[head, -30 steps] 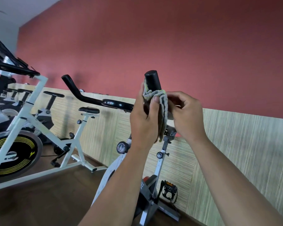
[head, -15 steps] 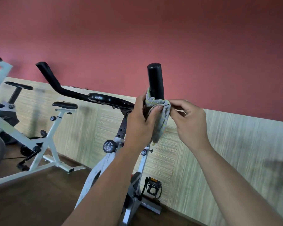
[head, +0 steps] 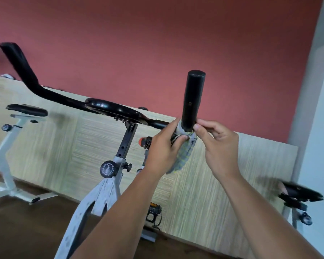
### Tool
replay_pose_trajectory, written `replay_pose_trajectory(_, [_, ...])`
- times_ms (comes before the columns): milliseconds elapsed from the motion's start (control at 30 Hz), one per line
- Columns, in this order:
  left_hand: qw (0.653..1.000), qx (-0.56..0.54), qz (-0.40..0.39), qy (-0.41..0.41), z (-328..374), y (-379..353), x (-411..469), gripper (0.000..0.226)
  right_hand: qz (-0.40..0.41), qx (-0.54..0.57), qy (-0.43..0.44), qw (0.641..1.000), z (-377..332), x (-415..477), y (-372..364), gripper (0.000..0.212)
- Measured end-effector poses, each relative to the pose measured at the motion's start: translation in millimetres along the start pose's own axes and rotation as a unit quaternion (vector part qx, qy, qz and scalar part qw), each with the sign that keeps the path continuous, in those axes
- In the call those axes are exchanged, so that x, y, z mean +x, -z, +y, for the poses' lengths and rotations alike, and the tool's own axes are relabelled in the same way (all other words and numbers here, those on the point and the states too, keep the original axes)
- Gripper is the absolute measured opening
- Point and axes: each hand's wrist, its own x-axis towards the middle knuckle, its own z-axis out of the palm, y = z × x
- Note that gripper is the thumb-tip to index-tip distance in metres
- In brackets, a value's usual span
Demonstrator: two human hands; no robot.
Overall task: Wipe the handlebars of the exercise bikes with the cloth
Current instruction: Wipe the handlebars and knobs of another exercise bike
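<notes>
Three exercise bikes show: one white-framed exercise bike (head: 103,193) near the centre, a second white bike (head: 2,157) at far left, and the black saddle (head: 299,193) of a third at right. One grey-green checked cloth (head: 183,156) is wrapped round the base of the right upright grip (head: 194,98) of the near bike's black handlebar (head: 108,108). The left hand (head: 163,148) grips the cloth, fingers curled tight round it. The right hand (head: 219,146), fingers bent, pinches the cloth's upper edge against the grip.

Both bare forearms rise from six o'clock. The left hand (head: 163,152) grips the grey checked cloth (head: 183,157); the right hand (head: 220,148), at its three o'clock, pinches the cloth's top edge.
</notes>
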Motion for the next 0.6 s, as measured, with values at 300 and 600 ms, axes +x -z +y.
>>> replay_pose_trajectory(300, [0.998, 0.015, 0.057, -0.006, -15.1, -8.4, 4.5, 0.046, 0.056, 0.006, 0.014, 0.998, 10.9, -15.7, -15.2, 0.031])
replay_pose_trajectory(600, [0.995, 0.066, 0.074, -0.018, -33.8, -20.5, 8.9, 0.036, 0.11, 0.01, 0.002, 0.994, 15.5, -18.6, -24.2, 0.024])
